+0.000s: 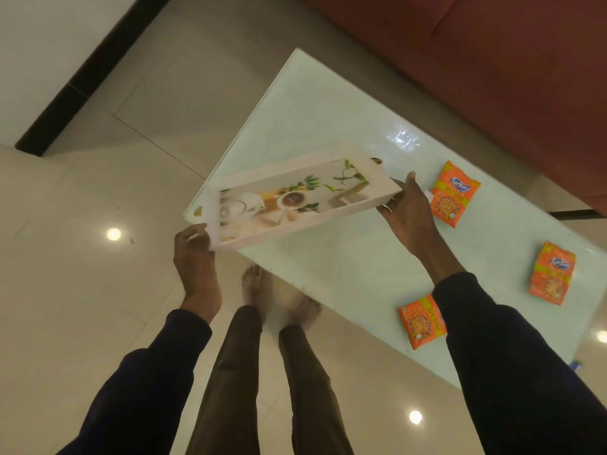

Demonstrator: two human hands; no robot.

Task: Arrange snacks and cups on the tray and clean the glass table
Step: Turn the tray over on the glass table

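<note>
Reading the labels first, the first packet [455, 195], just right of the tray [328, 215], carried "Kurkure" on a blue badge and "30% EXTRA" on a yellow band across its orange front. The second packet [551, 274], well right of the tray and nearer the person, bore the same blue badge, too blurred to spell out. The third packet [422, 321], right of the tray and nearest the person, showed "30% EXTRA" running sideways, partly under the right sleeve. All three lay flat on the glass table [345, 126]. The white tray, printed inside with a teapot, a cup and green leaves, had its long axis slanting from near left to far right, over the table's left end, with its left short end reaching past the table edge above the tiled floor [98, 290]; whether it touched the glass could not be told. The left hand [193, 254] gripped that left end, fingers curled round the wall. The right hand [410, 211] held the right end, thumb raised along the wall, fingers curled beneath. Beyond the tray stood a red-brown sofa [492, 60]
</note>
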